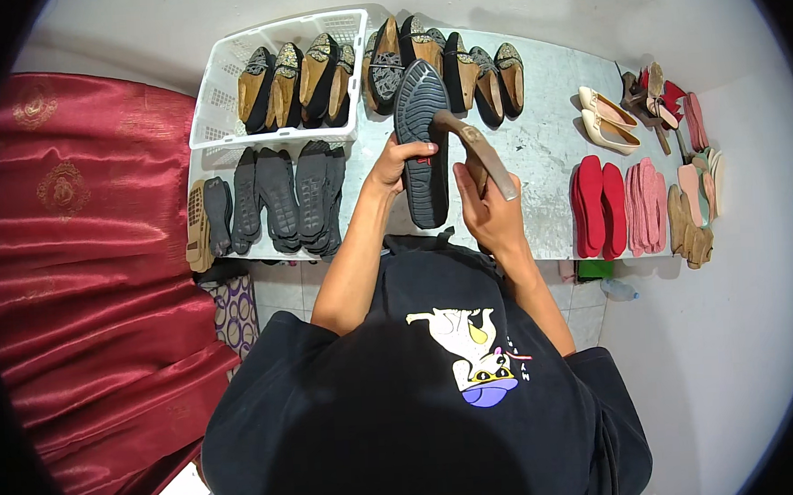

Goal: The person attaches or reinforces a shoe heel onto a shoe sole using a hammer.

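Observation:
My left hand (394,164) grips a black shoe (426,192) by its side, thumb across the ridged sole. The shoe is held upright over the table's front edge, its sole facing me; its upper is hidden behind. Closed around the handle of a brown, worn metal cobbler's hammer (489,157), my right hand (500,217) is just right of the shoe. The hammer's rounded face is at the sole's right edge; whether it touches cannot be made out. Its long curved end points down to the right.
Behind stand patterned loafers (320,68) in a white plastic basket (218,100), with more loafers (487,90) beside it. Black soles (277,195) lie front left on the table (534,142). Cream flats (607,120), red soles (590,206) and pink soles (647,206) are right. A red curtain (101,263) hangs left.

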The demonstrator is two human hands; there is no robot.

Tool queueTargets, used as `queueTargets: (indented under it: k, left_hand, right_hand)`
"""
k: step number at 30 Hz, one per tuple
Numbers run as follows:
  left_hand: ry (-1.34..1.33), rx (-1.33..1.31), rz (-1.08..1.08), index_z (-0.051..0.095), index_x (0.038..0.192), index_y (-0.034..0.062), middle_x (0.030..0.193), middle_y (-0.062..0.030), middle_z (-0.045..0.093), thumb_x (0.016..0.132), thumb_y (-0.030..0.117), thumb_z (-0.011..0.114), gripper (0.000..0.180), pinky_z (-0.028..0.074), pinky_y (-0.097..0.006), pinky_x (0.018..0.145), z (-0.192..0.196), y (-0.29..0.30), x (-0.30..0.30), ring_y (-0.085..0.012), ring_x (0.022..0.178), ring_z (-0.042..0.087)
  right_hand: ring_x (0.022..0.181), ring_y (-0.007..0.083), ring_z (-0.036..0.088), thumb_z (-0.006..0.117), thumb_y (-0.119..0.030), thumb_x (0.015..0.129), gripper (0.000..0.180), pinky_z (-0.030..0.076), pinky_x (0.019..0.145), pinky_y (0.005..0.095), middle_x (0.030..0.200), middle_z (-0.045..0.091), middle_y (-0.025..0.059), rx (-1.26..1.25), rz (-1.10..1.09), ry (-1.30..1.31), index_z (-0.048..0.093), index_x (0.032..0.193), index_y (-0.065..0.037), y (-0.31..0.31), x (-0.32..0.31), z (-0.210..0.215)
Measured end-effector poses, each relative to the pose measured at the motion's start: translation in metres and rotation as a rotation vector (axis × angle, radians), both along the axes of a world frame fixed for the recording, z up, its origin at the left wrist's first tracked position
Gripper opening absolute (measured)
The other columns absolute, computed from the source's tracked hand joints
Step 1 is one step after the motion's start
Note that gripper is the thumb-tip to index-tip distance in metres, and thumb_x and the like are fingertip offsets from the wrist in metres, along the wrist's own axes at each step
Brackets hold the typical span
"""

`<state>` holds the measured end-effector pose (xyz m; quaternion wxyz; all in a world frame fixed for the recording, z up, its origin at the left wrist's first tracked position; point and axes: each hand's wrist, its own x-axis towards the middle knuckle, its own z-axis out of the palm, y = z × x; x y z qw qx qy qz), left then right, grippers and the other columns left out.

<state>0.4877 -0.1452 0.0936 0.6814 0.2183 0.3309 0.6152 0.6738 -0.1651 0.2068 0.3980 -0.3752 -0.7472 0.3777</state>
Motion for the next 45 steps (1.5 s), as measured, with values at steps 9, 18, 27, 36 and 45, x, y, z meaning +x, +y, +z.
queueTargets:
  k: [9, 18, 27, 36, 45]
  left_hand:
    - [-0.019, 0.045, -0.053, 0.062, 0.118, 0.0009, 0.101, -0.01, 0.07, 0.074, -0.004, 0.066, 0.044, 0.061, -0.033, 0.079, 0.011, -0.002, 0.007, -0.0204, 0.085, 0.071]
    - [-0.007, 0.022, -0.063, 0.062, 0.118, 0.0017, 0.102, -0.008, 0.069, 0.072, -0.002, 0.068, 0.047, 0.059, -0.032, 0.081, 0.012, 0.0, 0.016, -0.0197, 0.087, 0.07]
    - [0.015, -0.029, -0.043, 0.063, 0.108, 0.0017, 0.089, -0.004, 0.066, 0.07, 0.003, 0.072, 0.039, 0.055, -0.028, 0.068, 0.015, -0.009, 0.034, -0.0144, 0.074, 0.065]
    - [-0.131, -0.118, -0.189, 0.067, 0.098, 0.0011, 0.081, -0.0052, 0.067, 0.076, 0.008, 0.066, 0.023, 0.055, -0.027, 0.059, 0.012, -0.013, 0.033, -0.0137, 0.064, 0.066]
    - [-0.207, -0.127, -0.222, 0.069, 0.095, -0.0064, 0.082, -0.0136, 0.072, 0.079, 0.015, 0.062, 0.027, 0.059, -0.03, 0.059, 0.001, -0.01, 0.025, -0.0204, 0.064, 0.07]
  right_hand:
    - [0.048, 0.0175, 0.048, 0.061, -0.003, 0.094, 0.015, 0.039, 0.048, 0.0304, 0.063, 0.051, 0.011, 0.061, -0.059, 0.045, 0.057, 0.107, 0.003, -0.002, 0.0, 0.005]
    - [0.048, 0.0139, 0.045, 0.062, -0.001, 0.093, 0.016, 0.037, 0.048, 0.0288, 0.059, 0.05, 0.0087, 0.062, -0.099, 0.061, 0.058, 0.108, 0.004, -0.005, 0.01, 0.002]
    - [0.049, 0.0088, 0.047, 0.061, -0.011, 0.097, 0.019, 0.039, 0.046, 0.0247, 0.065, 0.053, 0.0024, -0.09, -0.165, 0.03, 0.059, 0.107, 0.004, 0.014, 0.015, 0.01]
    - [0.042, 0.0079, 0.044, 0.057, -0.026, 0.101, 0.025, 0.036, 0.036, 0.0239, 0.062, 0.046, -0.0003, -0.421, -0.194, 0.288, 0.048, 0.089, -0.007, 0.019, 0.021, 0.015]
    - [0.042, 0.0102, 0.044, 0.05, -0.033, 0.103, 0.034, 0.037, 0.035, 0.0242, 0.064, 0.043, 0.0031, -0.705, -0.047, 0.593, 0.042, 0.085, -0.006, 0.027, 0.039, -0.005]
